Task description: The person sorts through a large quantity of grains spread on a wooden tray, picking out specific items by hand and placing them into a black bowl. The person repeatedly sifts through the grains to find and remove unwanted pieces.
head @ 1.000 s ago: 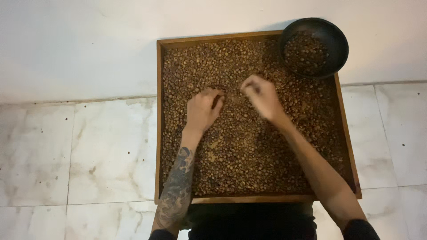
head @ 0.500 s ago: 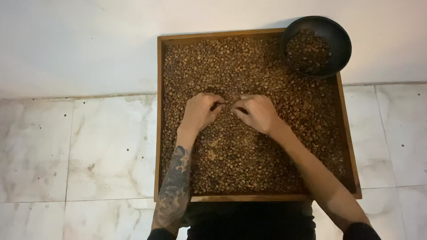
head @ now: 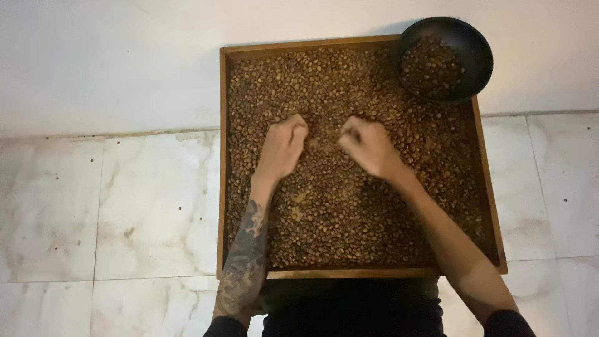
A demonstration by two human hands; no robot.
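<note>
Overhead view, left to right. The pale marble-tile floor (head: 125,206) carries a shallow square wooden tray (head: 223,187) covered with a layer of small brown beans (head: 349,212) that fills it edge to edge.

The left hand (head: 282,148), on a tattooed forearm rising from 7 o'clock, rests on the beans just left of tray centre, fingers curled into a loose fist; whether beans lie inside it cannot be told.

The right hand (head: 368,147), its forearm entering from 5 o'clock, sits just right of centre, fingers bunched toward the thumb as if pinching, contents not visible.

A round black bowl (head: 477,56) holding more beans overlaps the tray's corner at 1 o'clock.

Judged risk: a wide sweep of the right forearm could nudge the overhanging bowl, or push beans over the low rim onto the floor.
</note>
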